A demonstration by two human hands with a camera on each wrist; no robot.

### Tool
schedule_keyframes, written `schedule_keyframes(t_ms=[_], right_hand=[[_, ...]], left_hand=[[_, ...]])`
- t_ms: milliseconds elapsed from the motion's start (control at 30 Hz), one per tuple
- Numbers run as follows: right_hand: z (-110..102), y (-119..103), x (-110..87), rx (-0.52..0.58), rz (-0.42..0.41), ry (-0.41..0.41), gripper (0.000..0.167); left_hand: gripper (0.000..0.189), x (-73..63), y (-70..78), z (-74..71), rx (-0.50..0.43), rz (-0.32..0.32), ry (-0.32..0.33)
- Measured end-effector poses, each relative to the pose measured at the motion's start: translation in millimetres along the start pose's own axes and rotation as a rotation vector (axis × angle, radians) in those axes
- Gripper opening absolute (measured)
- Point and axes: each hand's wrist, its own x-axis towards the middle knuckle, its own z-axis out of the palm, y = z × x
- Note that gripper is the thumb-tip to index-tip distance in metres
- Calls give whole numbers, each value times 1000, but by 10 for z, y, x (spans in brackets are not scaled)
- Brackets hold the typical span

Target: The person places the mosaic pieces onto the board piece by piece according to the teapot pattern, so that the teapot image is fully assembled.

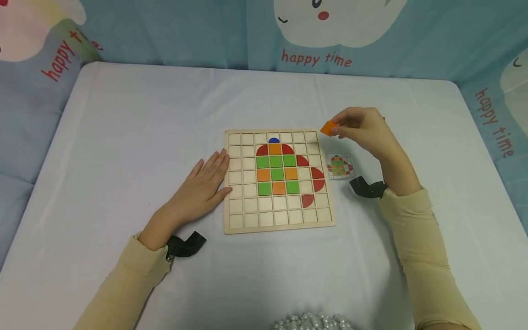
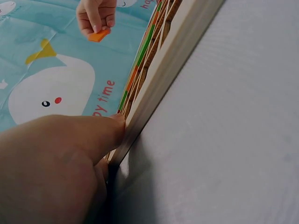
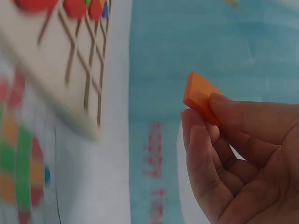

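My right hand (image 1: 363, 130) pinches an orange square tile (image 3: 202, 95) between thumb and fingers, raised just past the top right corner of the wooden grid board (image 1: 243, 220). Flat on the table, my left hand (image 1: 202, 185) has straight fingers, its fingertips and thumb right at the board's left edge. Green square tiles (image 1: 277, 174), orange squares (image 1: 274, 149), red quarter-round pieces (image 1: 317, 185) and a blue half-round piece (image 1: 274, 140) sit in the board's cells. The left wrist view shows the thumb (image 2: 100, 133) against the board's side.
A small pattern card (image 1: 340, 166) with a coloured grid picture lies beside the board's right edge. White cloth covers the table (image 1: 140, 119). Blue printed fabric (image 1: 185, 34) hangs behind it. A cluster of pearl-like beads (image 1: 311, 322) shows at the bottom edge.
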Motion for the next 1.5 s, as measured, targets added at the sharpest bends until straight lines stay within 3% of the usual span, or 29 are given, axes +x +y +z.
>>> schedule_keyframes(t_ms=[267, 933, 1500], right_hand=[[209, -164, -79, -46, -87, -78, 12], [748, -378, -275, 9, -107, -366, 8], [1087, -397, -418, -1, -181, -515, 8]], left_hand=[[70, 1, 18, -17, -6, -1, -3], [71, 5, 10, -7, -1, 0, -4], [71, 5, 14, -18, -3, 0, -2]])
